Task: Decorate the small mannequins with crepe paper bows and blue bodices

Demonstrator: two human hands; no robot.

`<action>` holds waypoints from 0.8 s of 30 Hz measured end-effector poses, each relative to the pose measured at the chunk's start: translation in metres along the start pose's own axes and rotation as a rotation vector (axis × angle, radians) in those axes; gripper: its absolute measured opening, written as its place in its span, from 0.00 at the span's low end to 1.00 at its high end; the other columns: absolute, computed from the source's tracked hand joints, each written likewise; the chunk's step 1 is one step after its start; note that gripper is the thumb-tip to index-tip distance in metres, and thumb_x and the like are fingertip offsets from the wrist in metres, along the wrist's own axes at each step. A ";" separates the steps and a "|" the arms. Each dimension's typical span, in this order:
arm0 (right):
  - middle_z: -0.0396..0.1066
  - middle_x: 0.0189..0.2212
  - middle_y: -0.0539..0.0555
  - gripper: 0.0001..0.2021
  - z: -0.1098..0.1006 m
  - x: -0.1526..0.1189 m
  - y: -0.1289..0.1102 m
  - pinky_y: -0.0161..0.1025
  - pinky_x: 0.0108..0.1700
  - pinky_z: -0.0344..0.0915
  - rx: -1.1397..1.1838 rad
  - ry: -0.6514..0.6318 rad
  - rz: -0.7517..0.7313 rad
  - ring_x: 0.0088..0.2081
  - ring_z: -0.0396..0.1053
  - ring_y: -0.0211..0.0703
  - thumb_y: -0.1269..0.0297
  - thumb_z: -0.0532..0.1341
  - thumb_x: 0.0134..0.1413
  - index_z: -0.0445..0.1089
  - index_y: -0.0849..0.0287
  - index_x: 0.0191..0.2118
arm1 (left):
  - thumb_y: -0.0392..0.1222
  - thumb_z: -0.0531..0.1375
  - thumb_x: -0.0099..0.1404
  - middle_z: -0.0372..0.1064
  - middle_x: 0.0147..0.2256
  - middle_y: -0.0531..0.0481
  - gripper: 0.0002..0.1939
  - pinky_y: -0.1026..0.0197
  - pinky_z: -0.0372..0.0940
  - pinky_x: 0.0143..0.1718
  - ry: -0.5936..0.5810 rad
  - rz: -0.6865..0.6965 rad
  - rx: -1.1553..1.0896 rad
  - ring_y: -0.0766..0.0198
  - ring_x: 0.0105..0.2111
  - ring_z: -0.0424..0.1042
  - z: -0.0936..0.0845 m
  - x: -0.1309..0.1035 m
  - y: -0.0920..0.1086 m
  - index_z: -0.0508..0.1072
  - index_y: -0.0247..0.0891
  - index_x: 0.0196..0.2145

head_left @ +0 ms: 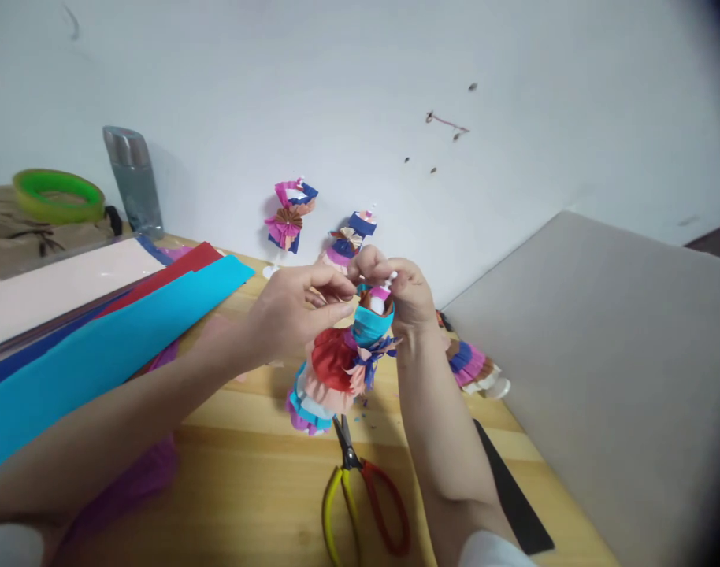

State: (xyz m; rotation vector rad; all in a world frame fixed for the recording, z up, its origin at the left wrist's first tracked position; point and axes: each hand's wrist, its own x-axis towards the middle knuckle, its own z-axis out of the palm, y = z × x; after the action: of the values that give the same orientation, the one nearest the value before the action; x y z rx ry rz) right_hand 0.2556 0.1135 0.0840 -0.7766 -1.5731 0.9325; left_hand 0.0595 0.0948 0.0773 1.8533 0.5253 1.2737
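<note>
In the head view, a miniature dress form (336,368) stands tilted, clothed in tiers of crepe paper in red, peach, white, turquoise and purple. A turquoise paper band (372,324) wraps its top, around a white and pink neck with a small knob. My left hand (298,311) comes from the left, thumb and fingers pinched at the band's left edge. Behind and right of the top curls my right hand (408,291), its fingers closed on the band's far rim. Dark blue and peach fringe (367,364) hangs at the waist.
Scissors (351,457) with yellow and red handles lie in front. Folded turquoise paper (141,339) and other sheets cover the left. Two dressed forms (286,220) stand by the wall; another (475,366) lies at right. A bottle (134,181), tape roll (58,195) and black strip (514,496) are around.
</note>
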 end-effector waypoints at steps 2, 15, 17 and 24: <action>0.59 0.24 0.49 0.26 -0.002 0.000 0.005 0.46 0.36 0.71 0.005 0.040 -0.012 0.31 0.67 0.45 0.32 0.69 0.27 0.70 0.52 0.21 | 0.40 0.63 0.56 0.77 0.31 0.49 0.06 0.62 0.71 0.35 -0.046 -0.084 -0.059 0.63 0.32 0.75 0.001 0.001 -0.001 0.77 0.35 0.32; 0.56 0.23 0.47 0.13 0.002 -0.003 0.008 0.53 0.45 0.72 0.143 0.117 -0.199 0.36 0.66 0.45 0.47 0.72 0.38 0.74 0.40 0.32 | 0.36 0.64 0.57 0.76 0.35 0.47 0.07 0.58 0.71 0.39 -0.044 -0.180 -0.051 0.61 0.36 0.75 0.002 0.002 -0.008 0.75 0.33 0.35; 0.57 0.21 0.47 0.15 0.005 -0.003 0.004 0.54 0.45 0.72 0.109 0.159 -0.194 0.36 0.67 0.47 0.47 0.73 0.36 0.74 0.40 0.33 | 0.36 0.63 0.57 0.77 0.37 0.47 0.10 0.58 0.72 0.39 -0.048 -0.163 -0.127 0.62 0.36 0.76 0.003 0.001 -0.009 0.75 0.33 0.39; 0.67 0.23 0.48 0.10 0.018 -0.005 -0.004 0.49 0.45 0.73 0.057 0.139 -0.249 0.37 0.72 0.44 0.52 0.72 0.43 0.77 0.44 0.33 | 0.33 0.59 0.59 0.77 0.39 0.45 0.12 0.59 0.72 0.39 -0.021 -0.082 -0.083 0.61 0.37 0.76 0.001 0.002 -0.006 0.75 0.32 0.42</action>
State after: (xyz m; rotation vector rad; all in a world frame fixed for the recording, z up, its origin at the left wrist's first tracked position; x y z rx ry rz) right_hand 0.2389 0.1048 0.0835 -0.5770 -1.4761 0.7235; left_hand 0.0614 0.0991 0.0734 1.7567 0.5243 1.2025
